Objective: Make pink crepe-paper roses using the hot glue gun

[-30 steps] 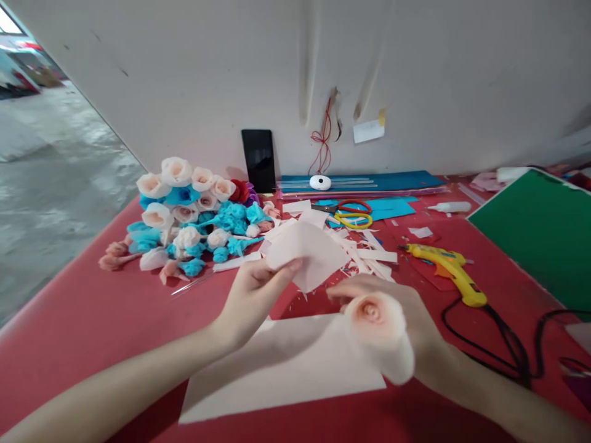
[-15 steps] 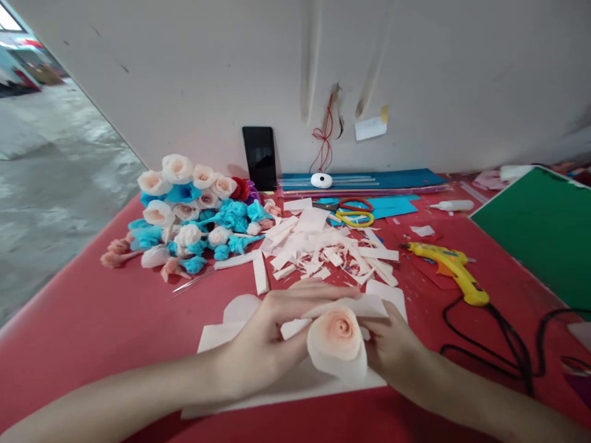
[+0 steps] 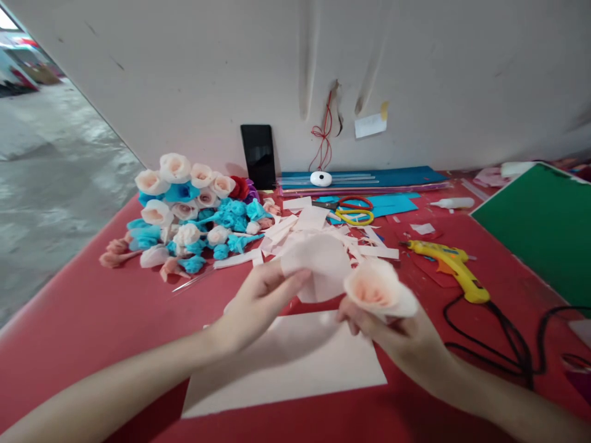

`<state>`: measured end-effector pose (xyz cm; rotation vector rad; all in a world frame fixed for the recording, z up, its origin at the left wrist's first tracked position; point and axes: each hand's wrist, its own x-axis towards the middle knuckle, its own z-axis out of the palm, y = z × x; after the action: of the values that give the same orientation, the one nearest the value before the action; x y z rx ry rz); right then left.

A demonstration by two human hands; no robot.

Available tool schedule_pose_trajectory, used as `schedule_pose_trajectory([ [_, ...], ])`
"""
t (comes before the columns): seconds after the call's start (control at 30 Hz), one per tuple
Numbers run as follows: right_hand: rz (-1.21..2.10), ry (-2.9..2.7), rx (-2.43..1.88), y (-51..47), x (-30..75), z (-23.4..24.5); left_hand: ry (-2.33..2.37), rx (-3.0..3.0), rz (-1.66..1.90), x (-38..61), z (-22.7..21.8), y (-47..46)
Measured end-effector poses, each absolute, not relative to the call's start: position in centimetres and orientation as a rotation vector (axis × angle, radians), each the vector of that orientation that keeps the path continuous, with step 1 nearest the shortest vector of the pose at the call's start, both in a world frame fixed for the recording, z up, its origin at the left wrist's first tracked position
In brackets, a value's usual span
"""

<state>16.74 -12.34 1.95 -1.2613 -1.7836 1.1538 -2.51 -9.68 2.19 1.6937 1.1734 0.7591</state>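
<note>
A round pale pink paper petal (image 3: 318, 264) is pinched between the thumb and fingers of my left hand (image 3: 258, 301), raised above the table. Closed around the base of a cream and peach paper flower (image 3: 381, 289) is my right hand (image 3: 406, 341); the flower leans toward the left and its stem is hidden by my fingers. The petal and flower are close together, with a narrow gap between them. Beneath both hands a pale sheet of paper (image 3: 286, 375) lies flat on the red table (image 3: 115, 332).
Beyond my hands are paper scraps (image 3: 277, 237) and scissors (image 3: 353, 212). Finished paper flowers (image 3: 184, 209) are heaped at left. On the right lie a yellow glue gun (image 3: 455, 271), its black cable (image 3: 503, 335) and a green board (image 3: 540, 227). A phone (image 3: 258, 157) leans on the wall.
My hands have moved apart. The left has lifted the petal away and forward, while the right has carried the flower rightward and up, tilting it. More of the sheet below shows.
</note>
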Motion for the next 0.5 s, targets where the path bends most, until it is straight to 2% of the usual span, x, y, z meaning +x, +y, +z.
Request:
schedule_pose_trajectory([
  [0.13,1.046,-1.591,-1.338,-11.8,17.4,3.2,1.129,1.848,0.36,-2.9,1.6,-8.1],
  [0.23,1.152,-1.578,-1.339,-11.2,17.9,3.3,1.035,1.964,0.13,-3.0,0.8,-8.1],
  [0.5,1.357,-1.623,-1.33,-10.6,17.5,2.5,1.17,2.316,0.021,-2.4,-0.9,-9.5],
])
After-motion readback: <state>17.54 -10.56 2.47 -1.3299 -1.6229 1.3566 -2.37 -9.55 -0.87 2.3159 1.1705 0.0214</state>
